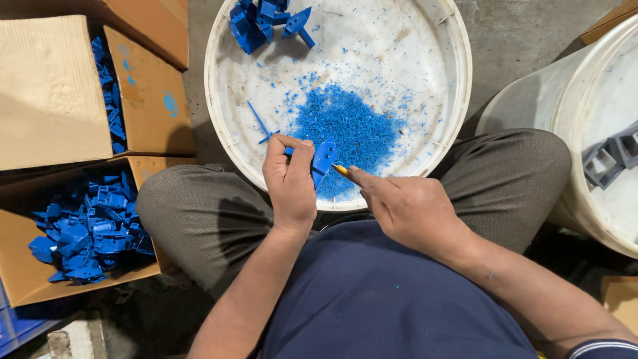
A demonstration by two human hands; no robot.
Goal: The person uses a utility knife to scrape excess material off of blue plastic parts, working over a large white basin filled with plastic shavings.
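My left hand (290, 179) grips a small blue plastic part (323, 158) over the near rim of a round white tub (458, 80). My right hand (405, 206) holds a thin yellow-handled tool (341, 171) whose tip touches the part. A heap of blue plastic shavings (349, 133) lies in the tub just beyond the hands. Several blue parts (262, 20) are piled at the tub's far left edge, and a thin blue strip (259, 121) lies by the shavings.
An open cardboard box (20, 266) at the left holds several blue plastic parts (90, 229). Another cardboard box (53, 86) behind it has more blue parts. A second white tub (578, 113) at the right holds grey parts (608, 156). My knees flank the tub.
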